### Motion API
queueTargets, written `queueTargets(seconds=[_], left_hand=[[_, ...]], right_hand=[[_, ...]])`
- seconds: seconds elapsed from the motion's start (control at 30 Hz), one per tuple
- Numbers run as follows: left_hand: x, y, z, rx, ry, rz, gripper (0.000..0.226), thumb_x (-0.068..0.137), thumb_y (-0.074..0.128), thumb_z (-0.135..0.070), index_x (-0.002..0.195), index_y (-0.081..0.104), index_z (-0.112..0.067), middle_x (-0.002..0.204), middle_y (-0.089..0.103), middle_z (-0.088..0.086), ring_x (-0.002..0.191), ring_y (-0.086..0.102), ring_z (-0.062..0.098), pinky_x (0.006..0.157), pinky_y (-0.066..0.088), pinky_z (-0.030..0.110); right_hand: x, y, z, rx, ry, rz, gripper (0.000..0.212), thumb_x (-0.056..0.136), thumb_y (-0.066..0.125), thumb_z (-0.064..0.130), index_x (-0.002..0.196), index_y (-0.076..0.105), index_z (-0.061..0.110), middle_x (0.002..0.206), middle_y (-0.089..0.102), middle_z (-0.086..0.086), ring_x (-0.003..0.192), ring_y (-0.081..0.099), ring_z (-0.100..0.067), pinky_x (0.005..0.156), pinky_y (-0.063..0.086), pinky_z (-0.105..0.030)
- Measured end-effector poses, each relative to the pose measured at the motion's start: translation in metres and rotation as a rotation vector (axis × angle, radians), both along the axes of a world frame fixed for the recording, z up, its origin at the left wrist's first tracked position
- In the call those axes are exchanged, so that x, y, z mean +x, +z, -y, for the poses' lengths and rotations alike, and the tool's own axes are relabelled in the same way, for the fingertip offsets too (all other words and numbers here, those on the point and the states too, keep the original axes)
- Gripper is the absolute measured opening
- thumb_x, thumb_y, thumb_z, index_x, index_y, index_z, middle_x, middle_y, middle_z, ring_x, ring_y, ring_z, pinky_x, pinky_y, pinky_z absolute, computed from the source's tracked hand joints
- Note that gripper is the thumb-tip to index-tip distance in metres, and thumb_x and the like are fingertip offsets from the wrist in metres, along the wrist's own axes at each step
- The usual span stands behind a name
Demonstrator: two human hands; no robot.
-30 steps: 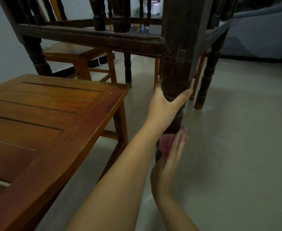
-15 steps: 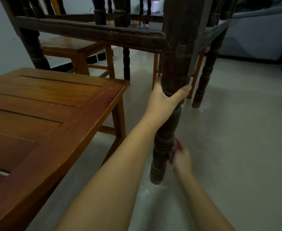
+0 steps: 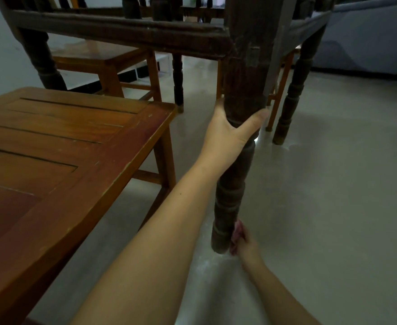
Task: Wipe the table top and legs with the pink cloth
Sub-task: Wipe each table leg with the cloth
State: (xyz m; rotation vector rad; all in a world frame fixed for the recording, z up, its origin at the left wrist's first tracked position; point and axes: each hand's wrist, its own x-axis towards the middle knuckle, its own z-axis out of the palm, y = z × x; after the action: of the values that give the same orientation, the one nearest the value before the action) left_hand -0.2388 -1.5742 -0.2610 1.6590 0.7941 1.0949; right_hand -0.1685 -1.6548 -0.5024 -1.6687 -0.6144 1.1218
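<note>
Down low, my left hand (image 3: 228, 134) grips the dark turned wooden table leg (image 3: 234, 179) midway, thumb wrapped across it; my right hand (image 3: 245, 245) clutches the crumpled pink cloth (image 3: 237, 232) against the leg's foot.

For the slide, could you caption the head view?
Left hand steadies the dark table leg while right hand wipes its foot with pink cloth.

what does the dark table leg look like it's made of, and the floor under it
Table leg: dark-stained turned wood, judging by the ringed profile and the worn, scuffed, matte finish. Floor: smooth and pale grey, faintly glossy with soft reflections, so probably polished concrete or tile; no joints show.
</note>
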Motion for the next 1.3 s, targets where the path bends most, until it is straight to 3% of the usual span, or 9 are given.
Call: queueTargets(seconds=[0.13,0.27,0.33,0.5,0.67,0.8,0.97,1.17,1.3], left_hand=[[-0.001,-0.002,-0.001,0.011,-0.008,0.025,0.06,0.081,0.065,-0.035,0.132,0.037,-0.02,0.11,0.049,-0.016,0.105,0.047,0.002,0.077,0.034,0.01],[0.0,-0.003,-0.002,0.021,-0.012,0.026,0.055,0.081,0.065,-0.034,0.129,0.038,-0.024,0.097,0.045,-0.027,0.089,0.043,-0.011,0.071,0.033,0.006],[0.001,-0.003,-0.003,0.016,-0.017,0.036,0.053,0.081,0.065,-0.034,0.126,0.038,-0.028,0.096,0.045,-0.028,0.088,0.043,-0.011,0.069,0.034,0.004],[0.003,-0.006,-0.004,0.027,0.003,0.053,0.04,0.081,0.066,-0.031,0.11,0.038,-0.033,0.097,0.051,-0.022,0.087,0.048,-0.012,0.065,0.04,-0.002],[0.002,-0.005,-0.006,0.025,-0.021,0.059,0.047,0.08,0.066,-0.033,0.118,0.038,-0.033,0.101,0.049,-0.026,0.089,0.046,-0.013,0.065,0.038,-0.004],[0.003,-0.007,-0.004,-0.052,0.016,0.042,0.063,0.079,0.066,-0.037,0.133,0.035,-0.028,0.111,0.05,-0.022,0.094,0.046,-0.012,0.07,0.033,0.005],[-0.006,0.013,0.013,-0.2,0.053,-0.101,0.048,0.08,0.067,-0.032,0.117,0.038,-0.038,0.101,0.05,-0.029,0.091,0.049,-0.016,0.069,0.038,0.0],[-0.051,0.056,0.083,-0.338,0.183,-0.567,0.055,0.093,0.049,-0.036,0.142,0.029,-0.022,0.144,0.036,0.002,0.132,0.034,0.017,0.105,0.029,0.032],[-0.094,0.131,0.146,-0.287,0.083,-0.789,0.052,0.094,0.044,-0.038,0.142,0.03,-0.022,0.142,0.039,0.002,0.13,0.035,0.018,0.103,0.028,0.027]], right_hand=[[-0.019,-0.004,-0.012,0.003,-0.158,-0.198,0.036,0.1,0.028,0.004,0.129,0.041,0.021,0.105,0.055,-0.009,0.062,0.059,-0.011,0.045,0.046,-0.017],[-0.036,0.041,-0.025,0.147,-0.395,-0.185,0.051,0.091,0.032,-0.006,0.134,0.046,0.018,0.114,0.06,-0.007,0.09,0.06,-0.021,0.078,0.049,-0.032],[-0.043,0.086,-0.022,0.376,-0.453,-0.109,0.058,0.091,0.032,-0.007,0.134,0.044,0.03,0.13,0.055,0.007,0.118,0.054,-0.012,0.1,0.044,-0.033],[-0.066,0.134,-0.016,0.809,-0.394,0.355,0.062,0.09,0.031,-0.006,0.146,0.024,0.021,0.153,0.02,0.011,0.139,0.017,0.005,0.11,0.022,-0.011],[-0.061,0.07,-0.01,0.644,-0.353,0.321,0.056,0.093,0.046,0.019,0.144,0.028,0.033,0.148,0.033,0.015,0.137,0.03,-0.002,0.108,0.036,-0.026],[-0.03,0.064,-0.006,0.419,-0.199,0.335,0.04,0.099,0.041,0.011,0.137,0.041,0.02,0.134,0.048,0.009,0.111,0.047,0.017,0.084,0.04,-0.001],[0.011,0.142,0.028,0.23,0.03,0.53,0.055,0.089,0.042,-0.006,0.138,0.04,0.019,0.14,0.041,0.005,0.122,0.038,0.007,0.105,0.033,-0.019],[0.035,0.249,0.075,0.074,0.215,0.665,0.052,0.085,0.031,0.017,0.136,0.041,0.009,0.142,0.04,-0.017,0.133,0.036,-0.031,0.112,0.015,-0.012],[0.017,0.339,0.102,0.01,0.406,0.759,0.066,0.084,0.048,-0.014,0.136,0.027,0.022,0.145,0.033,-0.017,0.138,0.028,-0.032,0.113,0.012,-0.015]])
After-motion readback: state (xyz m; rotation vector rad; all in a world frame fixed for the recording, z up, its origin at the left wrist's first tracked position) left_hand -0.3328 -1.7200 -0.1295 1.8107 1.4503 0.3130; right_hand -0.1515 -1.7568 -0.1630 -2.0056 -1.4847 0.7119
